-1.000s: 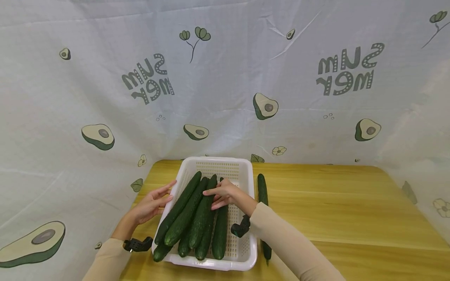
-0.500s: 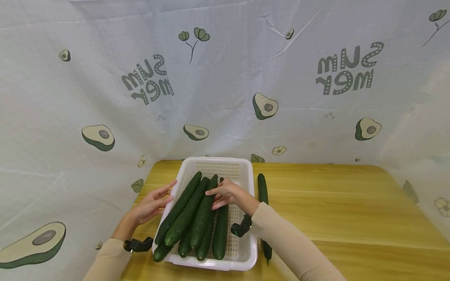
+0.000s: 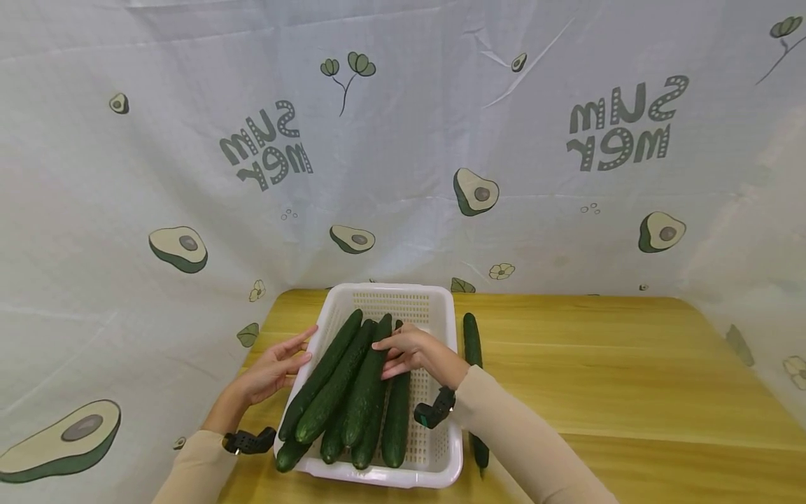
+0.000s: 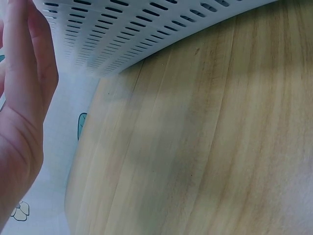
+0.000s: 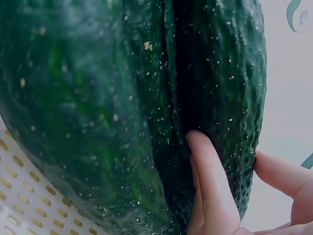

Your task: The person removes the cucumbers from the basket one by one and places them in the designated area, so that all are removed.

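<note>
A white perforated basket (image 3: 392, 477) holds several long green cucumbers, heaped toward its left side. My right hand (image 3: 411, 351) reaches into it and pinches the upper part of a cucumber (image 3: 365, 399) on top of the heap. In the right wrist view, fingers (image 5: 208, 171) lie in the gap between two cucumbers, with the thumb on the far side of the pinched cucumber (image 5: 227, 88). My left hand (image 3: 272, 369) is at the basket's left rim, fingers fairly straight. The left wrist view has that hand (image 4: 24, 93) beside the slotted basket wall (image 4: 112, 29); its fingertips are cut off.
A single cucumber (image 3: 474, 343) lies on the wooden table (image 3: 585, 364) just right of the basket, partly behind my right sleeve. A pale curtain (image 3: 403, 140) with avocado prints hangs behind and along both sides of the table.
My right hand and the pinched cucumber have shifted very slightly to the right. The left hand keeps its place at the rim.
</note>
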